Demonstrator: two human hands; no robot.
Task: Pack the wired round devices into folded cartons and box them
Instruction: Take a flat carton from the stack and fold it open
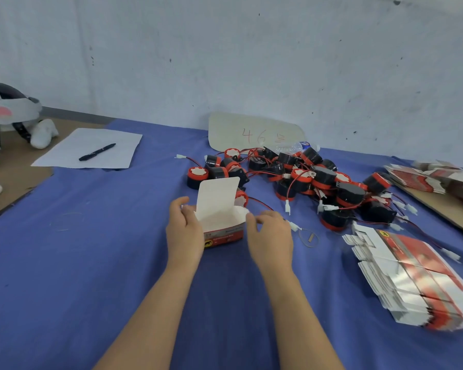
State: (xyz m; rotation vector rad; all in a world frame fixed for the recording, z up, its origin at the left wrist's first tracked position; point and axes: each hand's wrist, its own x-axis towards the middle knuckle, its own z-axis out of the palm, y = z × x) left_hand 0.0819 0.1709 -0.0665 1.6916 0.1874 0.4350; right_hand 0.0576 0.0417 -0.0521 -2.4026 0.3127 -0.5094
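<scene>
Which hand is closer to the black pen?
Left. The left hand holds the left side of the open carton, toward the pen; the right hand holds its right side, farther away.

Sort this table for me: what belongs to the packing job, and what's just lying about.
Job: open carton, pile of round devices, flat carton stack, further flat cartons at the right edge.
Lying about: pen, sheet of paper, water bottle, cardboard sign, headset.

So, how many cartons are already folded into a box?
1. The open carton stands on the blue cloth, between the left hand and right hand; more may be hidden.
</scene>
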